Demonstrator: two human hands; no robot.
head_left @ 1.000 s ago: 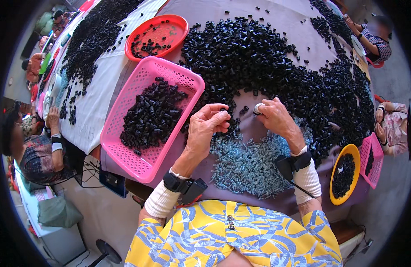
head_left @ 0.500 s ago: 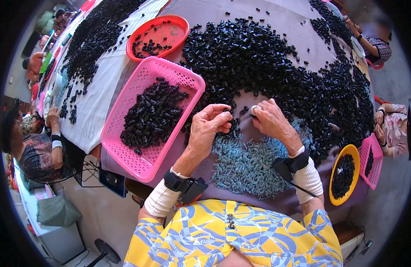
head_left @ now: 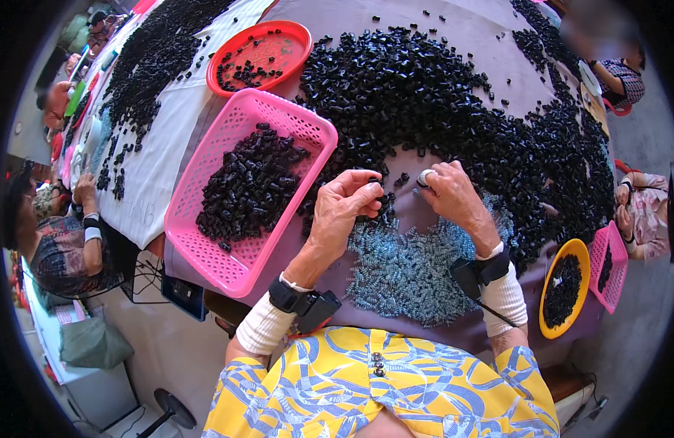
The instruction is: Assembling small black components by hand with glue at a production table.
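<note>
My left hand (head_left: 338, 206) is pinched closed on a small black plastic piece (head_left: 376, 182) between thumb and forefinger. To its right, my right hand (head_left: 455, 197) is curled, with white tape on one finger, at the edge of the black heap. Whatever its fingertips hold, if anything, is hidden. Under and between my wrists lies a pile of small pale-blue metal springs (head_left: 410, 281). A large heap of small black plastic pieces (head_left: 417, 95) spreads beyond both hands. Close on the left, a pink perforated basket (head_left: 247, 271) holds many more black pieces.
A red round tray (head_left: 289, 51) with scattered black pieces sits behind the basket. At right are a yellow bowl (head_left: 549, 325) of black pieces and a smaller pink basket (head_left: 616, 288). Other people (head_left: 67, 248) sit along both sides, with more black heaps (head_left: 143, 80) at far left.
My right hand has shifted slightly to the right, a little farther from the left. My left hand stays nearly still, keeping its pinch on the black piece.
</note>
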